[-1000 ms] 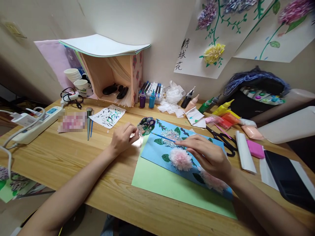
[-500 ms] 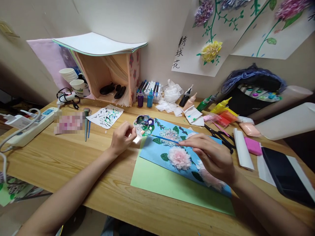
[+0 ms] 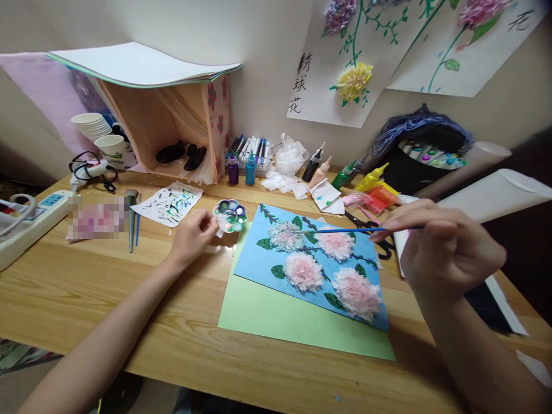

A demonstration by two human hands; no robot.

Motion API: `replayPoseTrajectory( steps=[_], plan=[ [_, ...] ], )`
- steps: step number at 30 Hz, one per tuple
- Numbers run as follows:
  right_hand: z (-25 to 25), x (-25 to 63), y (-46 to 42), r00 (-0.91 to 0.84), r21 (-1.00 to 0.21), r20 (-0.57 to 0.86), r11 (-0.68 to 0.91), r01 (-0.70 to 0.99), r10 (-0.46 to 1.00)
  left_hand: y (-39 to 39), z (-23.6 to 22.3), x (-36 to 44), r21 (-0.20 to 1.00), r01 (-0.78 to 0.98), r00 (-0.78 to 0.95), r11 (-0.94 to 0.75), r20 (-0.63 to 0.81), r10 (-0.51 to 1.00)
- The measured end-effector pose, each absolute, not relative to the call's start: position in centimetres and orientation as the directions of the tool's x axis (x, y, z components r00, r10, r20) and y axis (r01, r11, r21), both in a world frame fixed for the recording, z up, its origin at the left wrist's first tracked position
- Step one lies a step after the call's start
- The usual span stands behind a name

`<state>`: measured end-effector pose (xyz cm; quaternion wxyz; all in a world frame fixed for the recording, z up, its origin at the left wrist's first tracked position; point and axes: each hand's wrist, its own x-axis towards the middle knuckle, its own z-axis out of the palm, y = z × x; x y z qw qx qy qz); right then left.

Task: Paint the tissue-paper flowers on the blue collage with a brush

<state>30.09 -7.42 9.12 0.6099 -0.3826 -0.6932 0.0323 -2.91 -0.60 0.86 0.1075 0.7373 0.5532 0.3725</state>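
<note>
We note the brush swung off the palette, over the blue picture — dipping seemingly done. Right hand pinches brush; left hand, left of picture, holds palette.

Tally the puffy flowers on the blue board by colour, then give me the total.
Pink flowers: 3
Blue-speckled whitish flower, by the paintbrush tip: 1
Total on the blue board: 4
</note>
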Motion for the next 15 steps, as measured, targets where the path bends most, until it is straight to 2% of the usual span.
replayPoseTrajectory(
  steps=[2,5,8,11,15],
  plan=[
    [10.1,30.6,-7.0,0.217,-0.532,0.845,0.726,0.436,0.489,0.1,1.2,-4.0,0.610,0.771,0.014,-0.181,0.267,0.963],
    [11.6,31.9,-6.3,0.369,-0.625,0.776,0.704,0.337,0.512,0.9,1.5,-5.4,0.619,0.785,-0.093,0.033,0.066,0.993],
    [13.0,33.7,-5.8,0.415,-0.631,0.756,0.734,0.251,0.507,1.2,1.9,-6.2,0.597,0.800,-0.045,0.065,-0.048,0.998],
    [14.1,35.3,-5.8,0.414,-0.620,0.757,0.756,0.208,0.506,1.2,2.7,-6.7,0.553,0.827,-0.053,0.103,-0.106,0.993],
    [15.1,36.8,-6.3,0.434,-0.643,0.728,0.748,0.163,0.531,0.6,3.9,-6.5,0.488,0.855,-0.194,0.174,-0.009,0.981]
  ],
)
